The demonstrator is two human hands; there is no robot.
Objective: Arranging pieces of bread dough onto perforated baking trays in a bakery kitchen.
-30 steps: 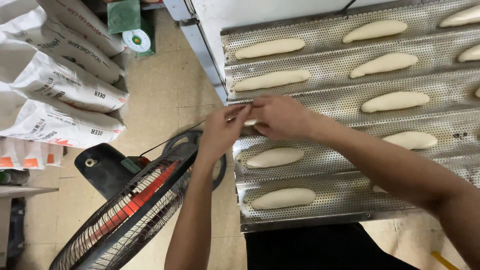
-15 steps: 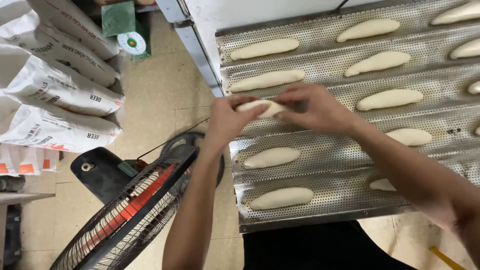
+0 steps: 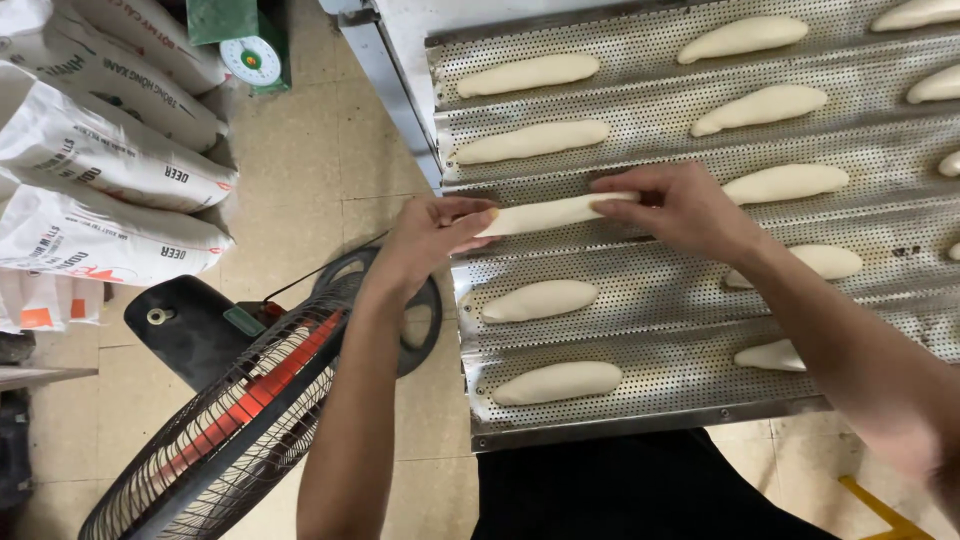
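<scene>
Currently both hands pinch one stretched dough strip (image 3: 548, 213), left hand (image 3: 432, 238) at its nine o'clock end, right hand (image 3: 678, 208) at three o'clock, laying it into the perforated tray (image 3: 640, 330); next likely calls for gentle release.

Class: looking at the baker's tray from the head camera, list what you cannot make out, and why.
- Dough pieces in the head view: partly hidden under the right forearm.
- Perforated tray: right side cut off by the frame edge.
- Held dough: ends covered by the left hand and right hand.
</scene>
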